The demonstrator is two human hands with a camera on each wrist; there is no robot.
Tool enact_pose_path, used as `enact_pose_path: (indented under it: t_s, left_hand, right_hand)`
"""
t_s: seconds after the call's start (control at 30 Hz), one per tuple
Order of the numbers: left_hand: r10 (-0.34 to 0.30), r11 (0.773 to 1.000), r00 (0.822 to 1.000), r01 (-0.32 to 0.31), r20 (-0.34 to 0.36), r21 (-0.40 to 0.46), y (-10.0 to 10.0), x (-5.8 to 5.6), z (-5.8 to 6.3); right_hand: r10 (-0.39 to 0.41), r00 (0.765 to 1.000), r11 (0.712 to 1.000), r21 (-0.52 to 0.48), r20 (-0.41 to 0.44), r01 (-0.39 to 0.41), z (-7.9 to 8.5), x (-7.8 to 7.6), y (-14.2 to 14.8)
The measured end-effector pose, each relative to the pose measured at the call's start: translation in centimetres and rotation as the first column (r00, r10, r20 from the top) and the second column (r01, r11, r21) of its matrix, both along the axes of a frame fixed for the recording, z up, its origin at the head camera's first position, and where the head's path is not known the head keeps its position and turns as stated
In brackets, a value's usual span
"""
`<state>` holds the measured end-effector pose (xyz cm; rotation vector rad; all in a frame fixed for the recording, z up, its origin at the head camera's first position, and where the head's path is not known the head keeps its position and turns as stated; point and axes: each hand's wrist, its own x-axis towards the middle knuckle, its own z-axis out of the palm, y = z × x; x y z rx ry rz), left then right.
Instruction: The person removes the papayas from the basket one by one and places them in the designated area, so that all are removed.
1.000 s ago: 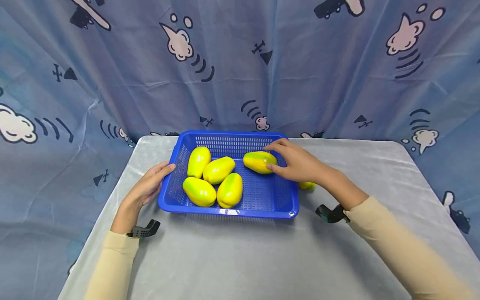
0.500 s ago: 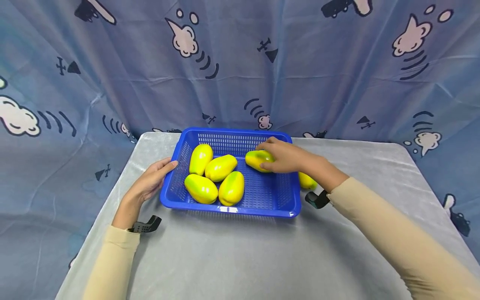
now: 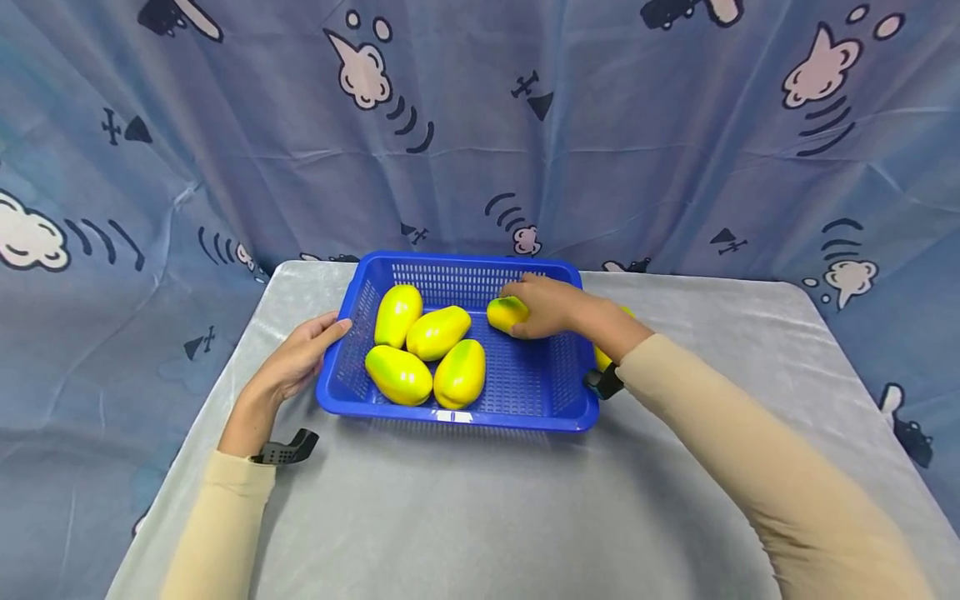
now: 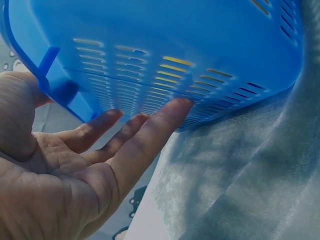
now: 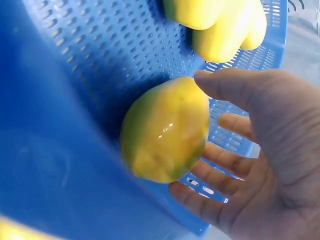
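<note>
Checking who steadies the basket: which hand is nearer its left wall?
Left. The left hand rests straight-fingered against the blue basket at that wall. The right hand is inside at the far right, on a yellow-green fruit.

Backdrop: blue-grey curtain hung behind and down both sides, creased and wrinkled, printed with white-pink cartoon clouds, small dark planes and curved dash marks. Bench covered in a pale grey cloth with a slight sheen, rounded far corners, set right against the curtain. Lighting is even and soft, with faint shadows on the cloth.
</note>
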<state>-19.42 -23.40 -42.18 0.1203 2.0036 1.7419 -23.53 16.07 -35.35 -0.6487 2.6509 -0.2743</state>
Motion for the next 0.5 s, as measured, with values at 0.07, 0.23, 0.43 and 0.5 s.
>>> enact_pose_path:
  t_s: [0.07, 0.23, 0.43, 0.5]
  left_hand:
    - [0.005, 1.000, 1.000, -0.005, 0.001, -0.002, 0.03, 0.04, -0.04]
    - [0.005, 1.000, 1.000, -0.005, 0.000, -0.016, 0.19, 0.10, -0.19]
    - [0.005, 1.000, 1.000, -0.005, 0.002, -0.029, 0.17, 0.07, -0.03]
    - [0.006, 0.999, 1.000, -0.006, -0.001, -0.031, 0.22, -0.05, 0.05]
  right_hand:
    - [-0.005, 1.000, 1.000, 0.008, 0.011, 0.005, -0.11, -0.20, -0.17]
    - [-0.028, 0.999, 0.999, 0.037, 0.040, 0.027, -0.68, -0.33, -0.42]
    - [-0.033, 0.998, 0.996, 0.080, 0.061, 0.028, -0.84, -0.45, -0.84]
    - [-0.043, 0.998, 0.994, 0.098, 0.051, 0.038, -0.66, -0.50, -0.85]
